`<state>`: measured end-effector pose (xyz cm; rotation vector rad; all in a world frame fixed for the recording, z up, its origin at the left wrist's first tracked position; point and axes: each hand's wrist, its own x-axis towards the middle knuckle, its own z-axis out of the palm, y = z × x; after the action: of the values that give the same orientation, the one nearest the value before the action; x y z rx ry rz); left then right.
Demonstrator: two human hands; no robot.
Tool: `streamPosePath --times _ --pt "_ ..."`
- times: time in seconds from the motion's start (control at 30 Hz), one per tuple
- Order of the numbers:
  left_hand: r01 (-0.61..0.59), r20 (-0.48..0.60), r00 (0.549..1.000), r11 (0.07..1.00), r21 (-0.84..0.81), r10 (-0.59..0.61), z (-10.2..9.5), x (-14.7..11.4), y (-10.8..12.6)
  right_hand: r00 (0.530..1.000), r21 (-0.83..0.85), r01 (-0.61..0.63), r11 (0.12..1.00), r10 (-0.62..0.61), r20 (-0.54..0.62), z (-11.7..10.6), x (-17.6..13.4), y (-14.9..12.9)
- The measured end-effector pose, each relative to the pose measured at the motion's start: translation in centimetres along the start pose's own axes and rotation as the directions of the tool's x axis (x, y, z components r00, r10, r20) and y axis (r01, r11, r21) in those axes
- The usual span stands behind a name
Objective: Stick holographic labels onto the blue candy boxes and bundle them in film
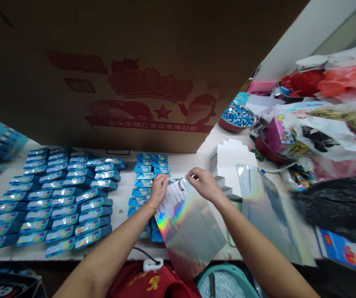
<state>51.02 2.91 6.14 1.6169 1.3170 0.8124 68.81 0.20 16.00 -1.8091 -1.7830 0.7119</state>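
Note:
A shiny silver rainbow sticker sheet (193,231) slants across the table's front edge toward my lap. Narrow strips are marked along its upper left side. My left hand (160,190) pinches the sheet near its upper left corner. At the top edge, my right hand (203,183) has thumb and forefinger pressed together at the sheet; whether a single sticker is between them is too small to tell. Just left of the sheet stand rows of small blue boxes (142,183), partly hidden by my left hand and forearm.
Several rows of blue boxes (62,200) fill the left side. A large cardboard carton (153,142) looms behind. At right are white folded card (232,159), more silver sheets (265,211), a bowl of blue pieces (238,116) and plastic bags (327,136). A teal bucket (249,281) stands below.

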Motion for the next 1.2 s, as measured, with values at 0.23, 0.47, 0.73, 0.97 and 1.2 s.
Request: streamPosePath --times 0.23,0.47,0.73,0.97,1.2 --pt "0.214 0.053 0.975 0.834 -0.509 -0.218 -5.1 -1.3 -0.8 0.907 0.574 -0.411 0.708 0.381 0.179 8.0 3.9 -1.0" --pt "0.247 -0.014 0.960 0.868 -0.430 -0.280 -10.7 2.3 -4.8 0.912 0.631 -0.396 0.667 0.367 0.185 13.5 7.3 -3.6" --pt "0.236 -0.061 0.969 0.969 -0.070 -0.241 -15.5 10.6 -8.1 0.908 0.473 -0.387 0.792 0.418 0.043 19.6 14.5 -4.0" --pt "0.220 -0.086 0.974 0.958 0.186 -0.208 -14.8 15.4 -10.1 0.899 0.274 -0.401 0.874 0.433 -0.064 20.6 17.8 -2.9" --pt "0.214 -0.108 0.976 0.900 0.380 -0.187 -14.2 15.5 -9.9 0.919 0.118 -0.377 0.919 0.387 -0.077 20.6 18.3 -3.3"
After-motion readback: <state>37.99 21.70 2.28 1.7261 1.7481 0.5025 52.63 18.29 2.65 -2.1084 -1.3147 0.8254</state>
